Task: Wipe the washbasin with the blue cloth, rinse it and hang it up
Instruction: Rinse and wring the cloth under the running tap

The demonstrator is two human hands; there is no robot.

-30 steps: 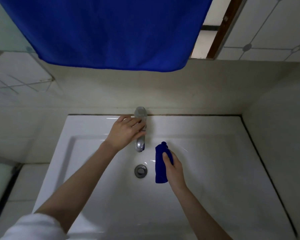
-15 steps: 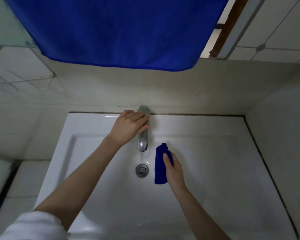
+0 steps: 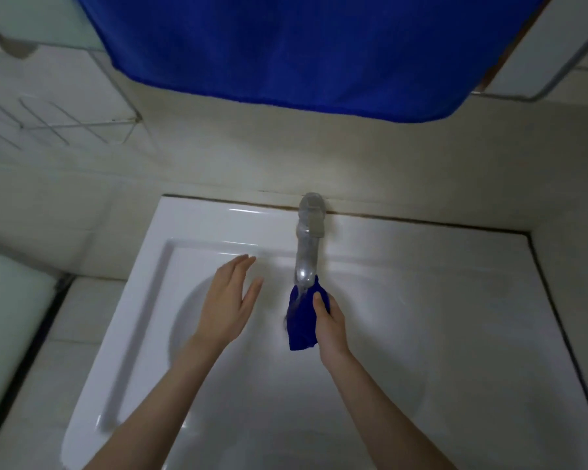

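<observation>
My right hand (image 3: 330, 329) grips a bunched blue cloth (image 3: 302, 320) and holds it right under the spout of the chrome tap (image 3: 307, 245), above the white washbasin (image 3: 421, 300). A blurred streak on the cloth looks like running water. My left hand (image 3: 228, 303) hovers over the basin to the left of the tap, fingers spread, holding nothing. The drain is hidden behind the cloth.
A large blue towel (image 3: 286, 45) hangs overhead across the top of the view. A wire rack (image 3: 65, 127) is fixed to the tiled wall at the left. Tiled walls close in at the back and right of the basin.
My left hand has come off the tap handle and dropped down to the left, open. My right hand has moved the cloth under the spout. The view has shifted left.
</observation>
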